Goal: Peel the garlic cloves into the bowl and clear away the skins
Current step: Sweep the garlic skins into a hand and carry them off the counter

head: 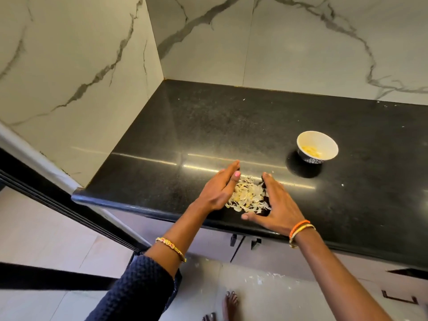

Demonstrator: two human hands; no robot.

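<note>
My counter (208, 126) is black and shiny, with tiny specks in it. It fills the middle and right of the picture and meets the white marble walls at the back. A pile of garlic skins (249, 198) lies on it near the front edge, at the lower middle. A small white bowl (328, 145) sits on it to the right, well apart from the pile. A few tiny white bits (342, 185) lie scattered on the counter too.
</note>
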